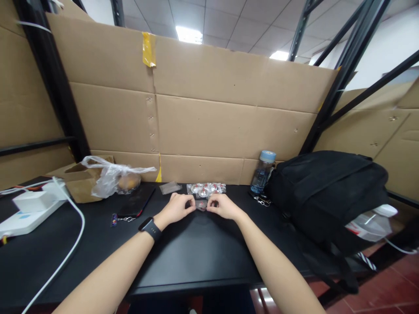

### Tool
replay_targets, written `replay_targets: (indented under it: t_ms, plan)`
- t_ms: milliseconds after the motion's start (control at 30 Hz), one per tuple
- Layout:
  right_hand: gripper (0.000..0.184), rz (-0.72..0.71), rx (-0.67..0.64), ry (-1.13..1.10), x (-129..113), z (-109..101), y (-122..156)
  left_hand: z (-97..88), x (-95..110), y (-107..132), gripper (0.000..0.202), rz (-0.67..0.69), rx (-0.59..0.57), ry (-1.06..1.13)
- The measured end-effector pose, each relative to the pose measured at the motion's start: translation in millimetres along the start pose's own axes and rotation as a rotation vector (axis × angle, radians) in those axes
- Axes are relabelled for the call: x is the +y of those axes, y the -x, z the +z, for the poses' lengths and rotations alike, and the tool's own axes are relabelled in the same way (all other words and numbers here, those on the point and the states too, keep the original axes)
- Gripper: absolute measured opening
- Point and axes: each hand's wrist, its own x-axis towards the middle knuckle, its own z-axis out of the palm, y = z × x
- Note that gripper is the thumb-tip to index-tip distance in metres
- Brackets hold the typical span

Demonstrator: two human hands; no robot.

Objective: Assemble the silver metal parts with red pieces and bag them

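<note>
Both my hands rest on the black table (183,257), close together. My left hand (176,208), with a black watch on its wrist, and my right hand (223,206) each pinch an end of a small clear packet (201,205) with something red and silver inside. Fingers of both hands are curled closed on it. Just behind lies a pile of several similar small clear packets (206,189). A single flat clear packet (170,187) lies to the left of the pile.
A black phone (136,201) with a key ring lies left of my hands. Further left are a plastic bag (113,176), a cardboard box (78,181) and a white power strip (29,209) with cable. A water bottle (262,172) and black backpack (327,192) stand right. A cardboard wall (209,113) rises behind.
</note>
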Motion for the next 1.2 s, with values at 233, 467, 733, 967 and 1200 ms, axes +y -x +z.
replay_targets:
  t_ms: [233,467,733,967,1200]
  plan:
    - [0.020,0.267,0.127,-0.214,7.5,9.2,-3.5,0.6,-5.2,0.6,0.021,-0.104,0.026,0.209]
    - [0.024,0.132,0.032,0.028,-0.3,10.9,0.3,9.6,3.0,1.9,0.025,-0.030,-0.013,-0.032]
    - [0.022,0.010,0.043,0.296,-8.2,10.2,2.8,11.2,5.0,4.5,0.034,0.027,0.004,-0.199]
    - [0.020,0.080,0.108,0.351,-12.8,12.1,-0.4,13.6,2.8,2.2,0.028,0.009,0.015,-0.175]
    - [0.014,0.135,0.112,0.078,0.2,14.2,-5.0,7.7,1.2,-2.6,0.037,-0.098,0.074,-0.108]
